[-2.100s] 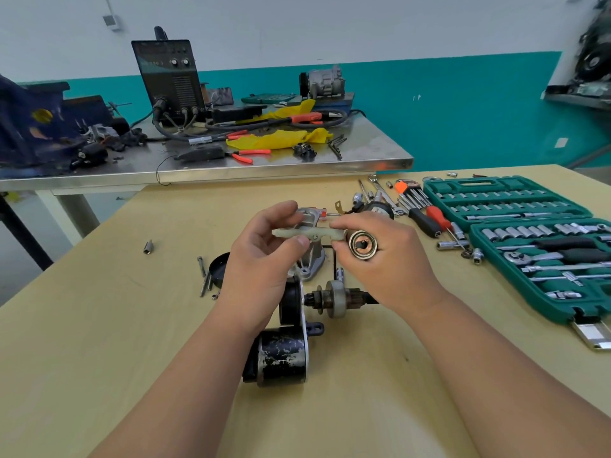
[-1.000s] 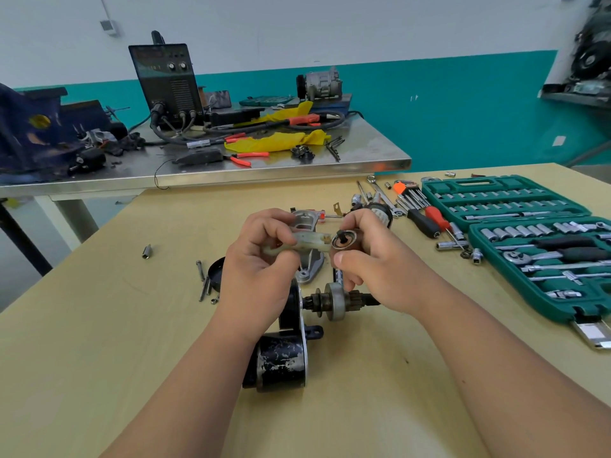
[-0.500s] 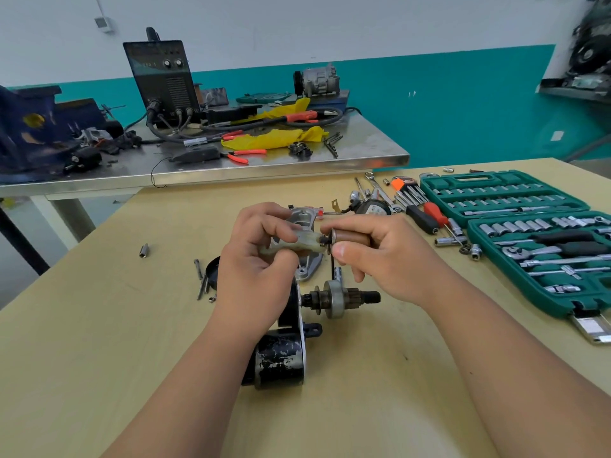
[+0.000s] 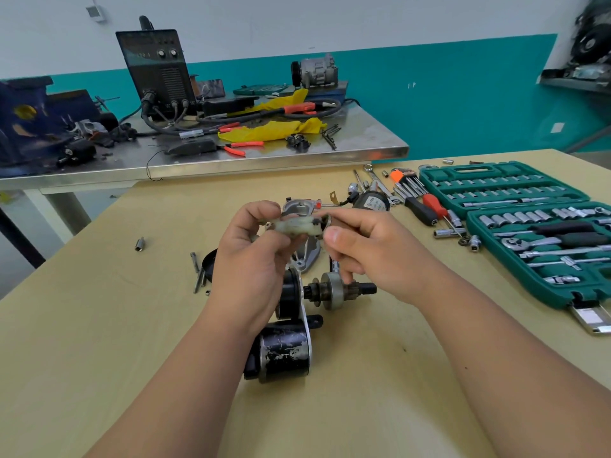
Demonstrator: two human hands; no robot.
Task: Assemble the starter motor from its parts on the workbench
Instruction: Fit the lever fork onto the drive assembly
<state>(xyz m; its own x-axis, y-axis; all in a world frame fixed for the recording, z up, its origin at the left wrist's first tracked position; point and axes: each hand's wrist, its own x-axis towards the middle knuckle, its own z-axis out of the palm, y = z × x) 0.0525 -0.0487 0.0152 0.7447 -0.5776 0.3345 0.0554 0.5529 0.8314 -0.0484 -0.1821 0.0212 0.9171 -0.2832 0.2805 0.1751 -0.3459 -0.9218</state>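
My left hand (image 4: 251, 259) pinches a pale plastic shift lever (image 4: 296, 226) above the bench. My right hand (image 4: 367, 249) grips a small brown plunger cylinder (image 4: 329, 222), mostly hidden by its fingers, with its end against the lever's right tip. Below them lies the black starter motor body (image 4: 284, 355) with a scratched casing. To its upper right lies the drive pinion assembly (image 4: 334, 289). The grey aluminium nose housing (image 4: 299, 209) lies behind my hands, partly hidden. A black solenoid (image 4: 370, 201) lies further back.
An open green socket set (image 4: 529, 226) fills the right of the wooden bench, with screwdrivers (image 4: 426, 206), hex keys and loose sockets beside it. Bolts (image 4: 197, 269) and a black cap lie left of my hands. A steel table (image 4: 363, 140) with a welder stands behind.
My right hand has turned the plunger from end-on toward me to lying sideways and brought its end against the lever's tip. The left hand kept holding the lever.
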